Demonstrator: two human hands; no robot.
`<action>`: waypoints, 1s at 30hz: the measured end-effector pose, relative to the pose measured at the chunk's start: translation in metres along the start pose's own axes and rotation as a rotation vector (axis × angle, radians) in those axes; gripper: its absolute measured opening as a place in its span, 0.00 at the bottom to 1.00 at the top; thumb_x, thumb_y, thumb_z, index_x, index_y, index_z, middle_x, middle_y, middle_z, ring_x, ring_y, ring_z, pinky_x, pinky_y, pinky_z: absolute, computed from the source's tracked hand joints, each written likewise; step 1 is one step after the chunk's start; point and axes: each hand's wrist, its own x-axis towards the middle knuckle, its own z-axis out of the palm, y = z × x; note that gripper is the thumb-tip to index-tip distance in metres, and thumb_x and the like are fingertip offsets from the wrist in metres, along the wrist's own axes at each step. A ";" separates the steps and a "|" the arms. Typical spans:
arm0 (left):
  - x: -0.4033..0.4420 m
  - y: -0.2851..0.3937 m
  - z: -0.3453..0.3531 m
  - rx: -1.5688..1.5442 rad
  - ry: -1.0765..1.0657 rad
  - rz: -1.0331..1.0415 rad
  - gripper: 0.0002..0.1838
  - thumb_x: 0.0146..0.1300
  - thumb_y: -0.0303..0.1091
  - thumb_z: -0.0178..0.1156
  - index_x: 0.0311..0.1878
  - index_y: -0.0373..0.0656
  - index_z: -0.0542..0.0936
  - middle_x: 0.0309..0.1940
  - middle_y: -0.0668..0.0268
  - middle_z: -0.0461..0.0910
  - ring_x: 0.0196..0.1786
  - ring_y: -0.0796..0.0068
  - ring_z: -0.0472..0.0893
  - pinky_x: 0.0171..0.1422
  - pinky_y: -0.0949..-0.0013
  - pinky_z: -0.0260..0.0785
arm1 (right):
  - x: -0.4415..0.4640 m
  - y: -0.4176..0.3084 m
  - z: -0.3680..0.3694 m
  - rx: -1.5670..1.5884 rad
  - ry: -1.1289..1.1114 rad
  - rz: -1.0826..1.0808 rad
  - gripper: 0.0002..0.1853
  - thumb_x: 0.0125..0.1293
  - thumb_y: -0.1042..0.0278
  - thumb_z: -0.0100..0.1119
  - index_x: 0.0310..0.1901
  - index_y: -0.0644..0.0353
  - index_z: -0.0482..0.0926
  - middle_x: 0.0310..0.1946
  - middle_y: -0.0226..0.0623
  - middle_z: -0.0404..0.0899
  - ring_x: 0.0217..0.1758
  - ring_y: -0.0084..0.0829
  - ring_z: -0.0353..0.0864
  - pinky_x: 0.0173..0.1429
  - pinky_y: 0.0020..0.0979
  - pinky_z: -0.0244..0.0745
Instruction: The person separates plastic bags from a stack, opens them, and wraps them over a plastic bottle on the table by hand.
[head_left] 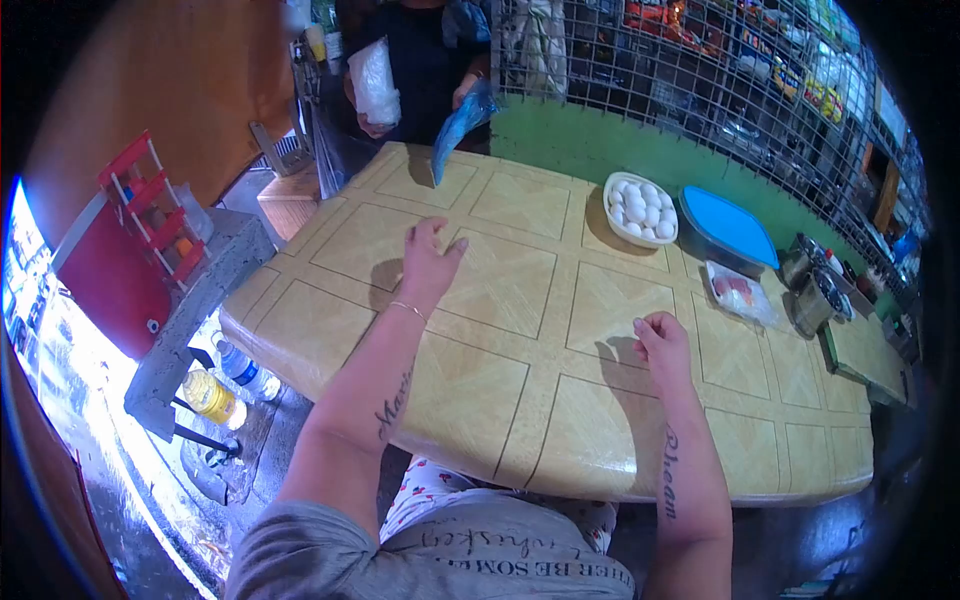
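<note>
Over the far left part of the table, my left hand (432, 265) is raised with its thumb apart from loosely bent fingers, holding nothing. My right hand (662, 348) is above the middle right of the table, its fingers curled in toward the thumb, with nothing seen in them. Both hands rest over a table (500, 290) with a tile-patterned, tan cover. To the right of the hands are a white bowl (609, 215) of eggs (640, 208), a container with a blue lid (728, 228), and a clear plastic pack (738, 292) with pinkish contents.
Across the table a person (420, 70) holds a white plastic-wrapped bundle (374, 85) and a blue plastic bag (460, 125). Metal canisters (818, 300) stand at the right. A wire grille (690, 70) rises behind the green ledge. Bottles (215, 400) stand at lower left.
</note>
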 end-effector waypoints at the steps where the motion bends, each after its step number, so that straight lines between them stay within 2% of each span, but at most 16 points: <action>1: 0.001 0.001 0.000 0.072 0.053 0.059 0.32 0.54 0.43 0.74 0.60 0.43 0.72 0.57 0.55 0.75 0.65 0.54 0.68 0.70 0.50 0.60 | -0.001 -0.001 0.001 -0.023 -0.008 -0.010 0.07 0.66 0.69 0.65 0.35 0.60 0.76 0.24 0.25 0.75 0.24 0.16 0.71 0.29 0.21 0.68; 2: 0.002 0.003 0.002 0.142 0.105 0.118 0.33 0.53 0.42 0.74 0.59 0.42 0.72 0.56 0.54 0.75 0.64 0.52 0.68 0.68 0.49 0.61 | -0.003 -0.002 0.002 -0.047 -0.017 -0.019 0.07 0.66 0.70 0.65 0.35 0.60 0.76 0.24 0.25 0.74 0.23 0.16 0.71 0.28 0.22 0.68; 5: 0.016 0.026 0.016 0.426 0.153 0.335 0.37 0.51 0.42 0.76 0.62 0.43 0.71 0.56 0.53 0.74 0.64 0.54 0.70 0.65 0.51 0.64 | 0.006 0.008 0.000 -0.039 -0.011 -0.084 0.07 0.66 0.70 0.65 0.34 0.61 0.76 0.24 0.25 0.74 0.24 0.15 0.71 0.29 0.21 0.66; 8: 0.039 0.042 0.031 0.511 0.203 0.488 0.42 0.51 0.43 0.76 0.67 0.45 0.67 0.60 0.51 0.72 0.67 0.51 0.67 0.70 0.49 0.60 | 0.006 0.001 0.003 0.009 0.032 -0.156 0.07 0.66 0.70 0.65 0.34 0.61 0.77 0.24 0.25 0.75 0.26 0.15 0.71 0.30 0.21 0.66; 11: 0.050 0.075 0.042 0.713 0.119 0.187 0.51 0.51 0.47 0.75 0.76 0.51 0.58 0.71 0.50 0.64 0.75 0.48 0.60 0.77 0.46 0.53 | 0.002 -0.007 0.002 -0.022 0.051 -0.178 0.08 0.65 0.68 0.66 0.35 0.61 0.78 0.25 0.27 0.76 0.27 0.18 0.73 0.33 0.23 0.69; 14: 0.084 0.023 0.059 0.868 -0.050 0.227 0.56 0.53 0.53 0.72 0.80 0.59 0.48 0.78 0.54 0.53 0.79 0.47 0.52 0.79 0.42 0.50 | 0.009 0.000 0.001 -0.190 0.087 -0.297 0.09 0.62 0.66 0.68 0.36 0.61 0.79 0.26 0.31 0.78 0.28 0.22 0.74 0.36 0.27 0.72; 16: 0.058 0.056 0.054 0.965 -0.234 -0.109 0.50 0.60 0.57 0.65 0.80 0.61 0.49 0.81 0.57 0.47 0.81 0.50 0.48 0.80 0.43 0.50 | 0.004 -0.009 0.003 -0.168 0.086 -0.309 0.09 0.61 0.66 0.68 0.36 0.61 0.79 0.26 0.32 0.78 0.29 0.25 0.75 0.37 0.30 0.73; 18: 0.056 0.038 0.061 0.987 -0.425 -0.264 0.35 0.67 0.51 0.58 0.75 0.58 0.62 0.77 0.54 0.58 0.78 0.49 0.57 0.75 0.40 0.59 | -0.001 -0.018 -0.007 -0.191 0.108 -0.306 0.10 0.61 0.66 0.68 0.36 0.62 0.80 0.27 0.33 0.78 0.29 0.25 0.75 0.37 0.30 0.73; 21: 0.065 0.002 0.067 0.983 -0.370 -0.111 0.22 0.71 0.42 0.51 0.65 0.49 0.73 0.66 0.49 0.72 0.68 0.45 0.71 0.66 0.42 0.69 | -0.006 -0.023 -0.012 -0.219 0.102 -0.270 0.09 0.61 0.66 0.68 0.36 0.62 0.80 0.27 0.32 0.78 0.29 0.24 0.74 0.36 0.29 0.72; 24: 0.077 -0.022 0.069 0.931 -0.212 0.005 0.15 0.70 0.34 0.49 0.55 0.42 0.78 0.55 0.47 0.80 0.56 0.45 0.80 0.58 0.48 0.75 | 0.005 -0.017 -0.015 -0.099 0.082 -0.223 0.09 0.62 0.67 0.69 0.36 0.62 0.80 0.27 0.30 0.78 0.28 0.20 0.72 0.35 0.27 0.71; 27: 0.082 -0.032 0.068 0.928 -0.286 0.102 0.13 0.66 0.31 0.53 0.49 0.37 0.81 0.48 0.46 0.82 0.53 0.45 0.82 0.57 0.51 0.76 | 0.004 -0.018 -0.016 -0.130 0.108 -0.269 0.09 0.62 0.67 0.68 0.36 0.62 0.80 0.27 0.29 0.78 0.27 0.19 0.72 0.35 0.26 0.71; 30: 0.073 -0.009 0.073 0.972 -0.518 0.136 0.09 0.63 0.27 0.55 0.41 0.38 0.84 0.44 0.46 0.84 0.49 0.47 0.83 0.53 0.54 0.76 | 0.003 -0.016 -0.017 -0.115 0.092 -0.248 0.08 0.62 0.68 0.68 0.36 0.62 0.80 0.28 0.30 0.79 0.28 0.20 0.73 0.36 0.26 0.72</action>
